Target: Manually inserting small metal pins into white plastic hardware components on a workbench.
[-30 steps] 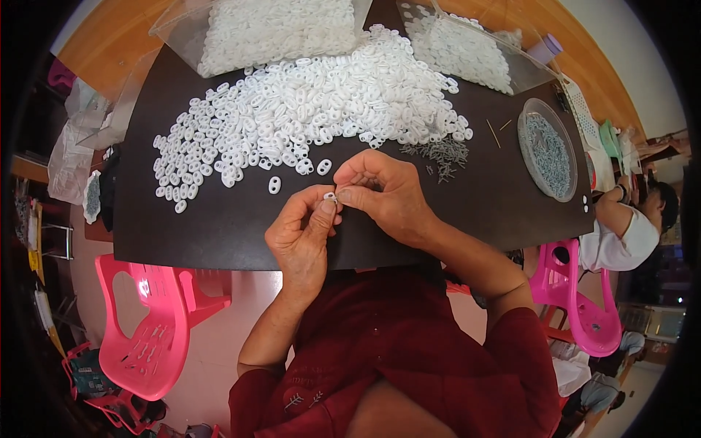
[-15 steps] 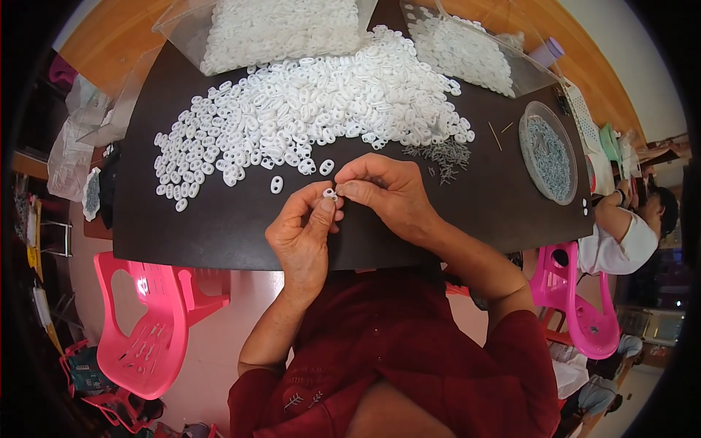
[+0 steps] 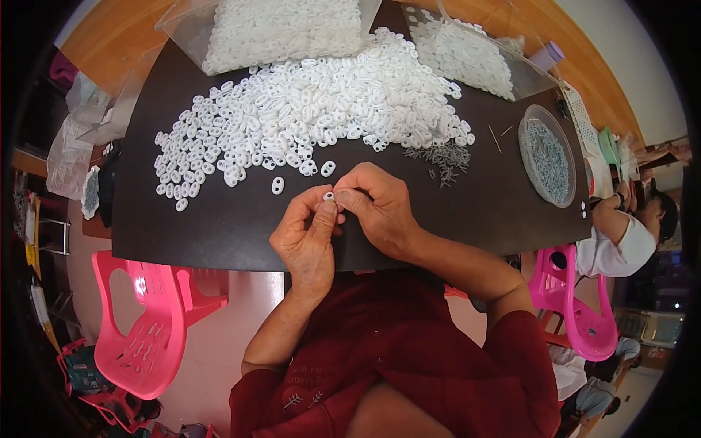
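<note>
Between thumb and fingertips, my left hand (image 3: 307, 232) pinches a small white oval plastic piece (image 3: 328, 196) with a hole in it. My right hand (image 3: 381, 212) is closed in a pinch against that piece's right side. Whatever its fingertips hold is too small or covered to make out. Two loose white two-holed pieces (image 3: 277, 185) lie just beyond my hands. Behind them spreads a big heap of the same white pieces (image 3: 321, 102). At the heap's right edge is a small pile of grey pins or screws (image 3: 442, 158).
Clear bins of white pieces (image 3: 281, 36) (image 3: 464, 55) stand at the back of the dark table (image 3: 197, 237). On the right, a round clear tub (image 3: 549, 157) holds small grey-blue metal parts. Two thin sticks (image 3: 495, 137) lie near it. Pink chairs (image 3: 146, 328) (image 3: 580, 306) flank me; another person (image 3: 621, 226) sits far right.
My right hand has shifted left and slightly down, closing in on the white piece. My left hand has moved a little to the right, still pinching it.
</note>
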The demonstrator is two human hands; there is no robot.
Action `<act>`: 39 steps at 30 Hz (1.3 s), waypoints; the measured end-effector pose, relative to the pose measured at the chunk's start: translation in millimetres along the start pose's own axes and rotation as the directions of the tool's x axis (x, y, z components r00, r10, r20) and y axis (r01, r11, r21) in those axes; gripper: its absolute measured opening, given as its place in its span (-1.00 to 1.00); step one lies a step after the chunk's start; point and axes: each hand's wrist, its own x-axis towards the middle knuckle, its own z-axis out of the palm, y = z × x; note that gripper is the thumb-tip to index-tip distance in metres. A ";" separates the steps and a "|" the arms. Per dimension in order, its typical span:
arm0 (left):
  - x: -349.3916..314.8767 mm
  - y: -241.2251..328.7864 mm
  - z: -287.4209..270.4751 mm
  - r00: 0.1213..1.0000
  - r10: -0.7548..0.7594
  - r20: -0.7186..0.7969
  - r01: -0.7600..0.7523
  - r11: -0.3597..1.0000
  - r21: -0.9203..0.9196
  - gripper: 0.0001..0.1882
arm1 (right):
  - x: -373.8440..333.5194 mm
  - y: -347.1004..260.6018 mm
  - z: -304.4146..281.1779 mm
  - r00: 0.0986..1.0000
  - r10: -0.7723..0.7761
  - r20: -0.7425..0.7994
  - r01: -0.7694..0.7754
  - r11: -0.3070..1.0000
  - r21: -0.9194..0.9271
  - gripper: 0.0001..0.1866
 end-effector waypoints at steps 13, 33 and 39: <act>1.3 3.1 0.4 1.000 -0.016 0.010 0.016 1.000 -0.016 -0.87 | 4.6 -3.7 -9.6 0.976 0.171 0.133 -0.199 0.950 0.241 -0.94; -3.3 -5.0 0.4 0.974 0.228 0.001 -0.218 0.928 0.303 -0.91 | -1.4 -0.4 6.9 1.000 -0.030 -0.001 0.030 0.999 -0.012 -0.90; -1.7 -3.3 0.4 0.996 0.086 -0.018 -0.085 0.994 0.067 -0.92 | -1.6 -4.2 2.6 0.997 0.054 0.052 -0.057 0.998 0.040 -0.88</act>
